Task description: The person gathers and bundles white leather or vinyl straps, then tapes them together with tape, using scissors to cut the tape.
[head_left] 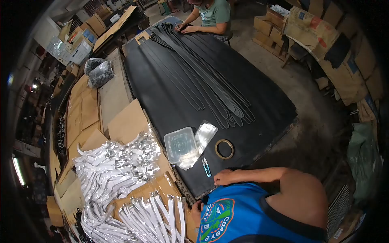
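Head view shows the person's right hand [224, 177] resting knuckles-up on the near edge of a black sheet [170, 93] that covers the table, fingers curled under, so I cannot tell whether it grips anything. The left hand [197, 209] is mostly hidden behind the blue shirt, low at the table's corner; its grip cannot be told either. Just beyond the right hand lies one small blue thread snip [207, 167], and beside that one ring of brown tape [224, 149]. One clear plastic tub [180, 144] sits left of the tape, with a stack of clear bags [205, 135] touching it. Further out, many long black belt strips [202, 69] lie fanned in a bundle along the sheet, too many and too overlapped to count. To the left, on cardboard [127, 121], lie two heaps of white packaged strips [115, 168]. At the far end a second person [210, 16] sits with both hands on the strips.
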